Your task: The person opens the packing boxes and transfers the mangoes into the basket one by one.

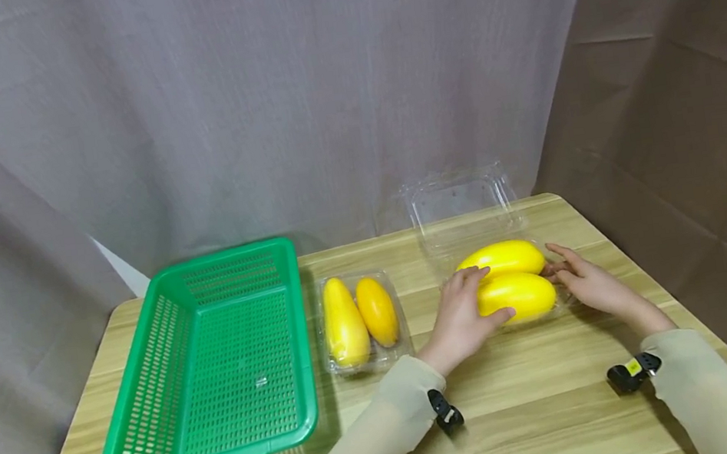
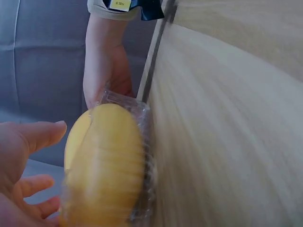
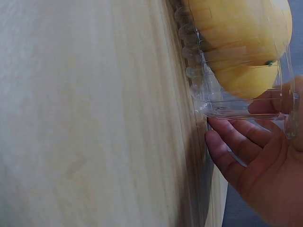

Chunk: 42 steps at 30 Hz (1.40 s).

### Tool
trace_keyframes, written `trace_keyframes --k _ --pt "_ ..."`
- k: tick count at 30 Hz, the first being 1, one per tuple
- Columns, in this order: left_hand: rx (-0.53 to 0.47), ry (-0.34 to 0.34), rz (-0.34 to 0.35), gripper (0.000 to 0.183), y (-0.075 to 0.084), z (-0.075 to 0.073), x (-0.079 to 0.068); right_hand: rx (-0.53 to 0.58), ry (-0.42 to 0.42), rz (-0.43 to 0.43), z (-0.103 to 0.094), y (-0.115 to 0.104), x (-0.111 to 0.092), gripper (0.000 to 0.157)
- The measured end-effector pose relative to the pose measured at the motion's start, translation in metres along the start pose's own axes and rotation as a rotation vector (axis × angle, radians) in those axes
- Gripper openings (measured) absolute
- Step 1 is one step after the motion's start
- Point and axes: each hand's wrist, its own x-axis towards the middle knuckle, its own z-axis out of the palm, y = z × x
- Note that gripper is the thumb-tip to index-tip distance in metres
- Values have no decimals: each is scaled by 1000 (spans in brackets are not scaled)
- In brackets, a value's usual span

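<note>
Two yellow oblong fruits, a far one (image 1: 503, 257) and a near one (image 1: 518, 297), lie side by side in a clear plastic box (image 3: 222, 109). Its clear lid (image 1: 461, 205) stands raised at the back. My left hand (image 1: 462, 314) is at the left end of the fruits, thumb and fingers spread about them; in the left wrist view the thumb is apart from the fruit (image 2: 111, 161). At the box's right end, my right hand (image 1: 592, 289) pinches the plastic wall, thumb on the inner side and fingers (image 3: 236, 146) outside.
Left of the hands sits a second clear box (image 1: 392, 361) holding a long yellow fruit (image 1: 345, 324) and a smaller orange-yellow one (image 1: 378, 312). A green slatted basket (image 1: 299, 329) stands farther left. Grey curtain (image 1: 317, 94) hangs behind the wooden table (image 1: 504, 432).
</note>
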Motion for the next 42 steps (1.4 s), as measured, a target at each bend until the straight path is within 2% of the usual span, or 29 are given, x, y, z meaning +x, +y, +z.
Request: trace_keyframes --k 4,10,22,31,42 --pt "80 -39 19 63 -1 5 2 2 -5 12 1 0 0 57" --pt "197 -76 54 64 -4 7 5 -12 3 17 2 1 -1 56" --pt "325 -146 36 69 -3 9 15 -14 8 22 2 0 -2 56" --pt "364 -196 6 71 -1 10 21 -10 15 37 2 -1 -3 57" --pt "347 -149 42 72 -5 13 20 -22 15 34 2 -2 -3 56"
